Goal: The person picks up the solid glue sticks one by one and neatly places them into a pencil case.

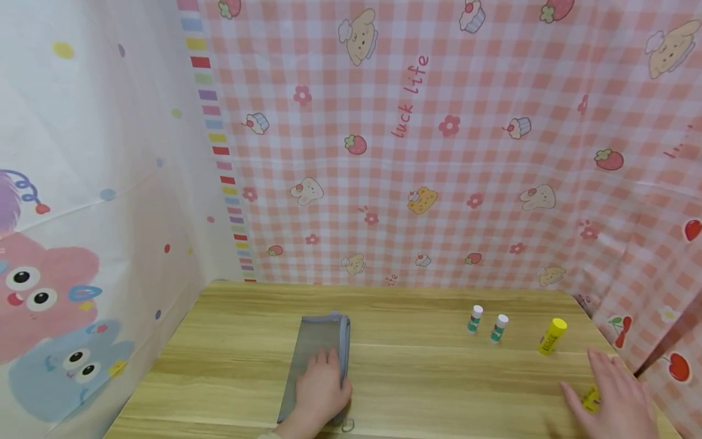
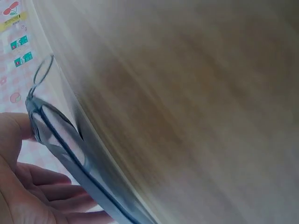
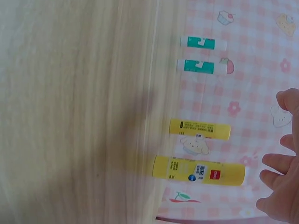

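Note:
My left hand (image 1: pixel 320 387) rests on a flat grey zip pouch (image 1: pixel 309 341) on the table, its fingers spread over the top. In the left wrist view, the thumb touches the pouch (image 2: pixel 100 179) near the end with the cord loop (image 2: pixel 43 72). My right hand (image 1: pixel 622 396) hovers with loose fingers over the nearer yellow glue stick (image 1: pixel 591 399), partly covering it. The right wrist view shows that yellow glue stick (image 3: pixel 187 170) upright and apart from the fingers. Behind it stands another yellow glue stick (image 1: pixel 552 336).
Two small white-and-green glue sticks (image 1: pixel 475 320) stand upright farther back, left of the yellow ones. The wooden table (image 1: pixel 417 378) ends at a pink checked curtain (image 1: pixel 384 231) behind. A white patterned curtain (image 1: pixel 137 213) hangs at the left.

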`<control>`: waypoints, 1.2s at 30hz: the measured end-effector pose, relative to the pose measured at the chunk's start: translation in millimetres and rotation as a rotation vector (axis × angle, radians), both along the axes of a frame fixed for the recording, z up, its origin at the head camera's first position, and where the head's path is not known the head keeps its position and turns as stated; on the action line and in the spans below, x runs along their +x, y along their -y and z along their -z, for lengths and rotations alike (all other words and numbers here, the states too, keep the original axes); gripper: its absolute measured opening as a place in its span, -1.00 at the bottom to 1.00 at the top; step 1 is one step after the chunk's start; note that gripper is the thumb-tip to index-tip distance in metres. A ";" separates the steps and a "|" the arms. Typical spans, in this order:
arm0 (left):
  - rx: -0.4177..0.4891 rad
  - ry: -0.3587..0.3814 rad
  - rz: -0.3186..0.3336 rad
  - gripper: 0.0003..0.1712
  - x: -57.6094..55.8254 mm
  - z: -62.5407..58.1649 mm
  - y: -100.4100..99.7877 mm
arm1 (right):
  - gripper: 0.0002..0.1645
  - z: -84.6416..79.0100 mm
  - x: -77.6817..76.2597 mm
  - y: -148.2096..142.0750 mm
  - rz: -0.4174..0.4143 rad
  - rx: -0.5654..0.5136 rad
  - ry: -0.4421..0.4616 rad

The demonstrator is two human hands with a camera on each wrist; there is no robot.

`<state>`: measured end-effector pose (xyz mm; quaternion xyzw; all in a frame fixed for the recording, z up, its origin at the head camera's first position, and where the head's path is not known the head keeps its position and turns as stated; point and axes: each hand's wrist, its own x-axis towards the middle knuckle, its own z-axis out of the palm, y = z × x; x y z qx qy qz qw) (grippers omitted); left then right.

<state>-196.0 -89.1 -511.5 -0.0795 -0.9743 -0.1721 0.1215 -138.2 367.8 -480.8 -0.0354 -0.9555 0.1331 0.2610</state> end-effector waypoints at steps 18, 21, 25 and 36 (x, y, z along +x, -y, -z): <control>0.041 -0.245 0.042 -0.86 0.1 0.7 0.3 | 0.10 -0.2 4.0 -21.1 0.127 -0.055 0.201; 0.051 -0.268 0.022 -0.83 0.8 0.2 -0.4 | 0.11 3.0 4.5 -25.5 0.140 -0.067 0.214; 0.059 -0.260 -0.008 -0.75 1.7 -1.2 -1.5 | 0.14 7.0 3.9 -30.1 0.164 -0.075 0.240; -0.031 -0.376 0.035 -0.77 0.7 -1.2 -3.3 | 0.18 6.6 3.1 -31.3 0.246 -0.074 0.316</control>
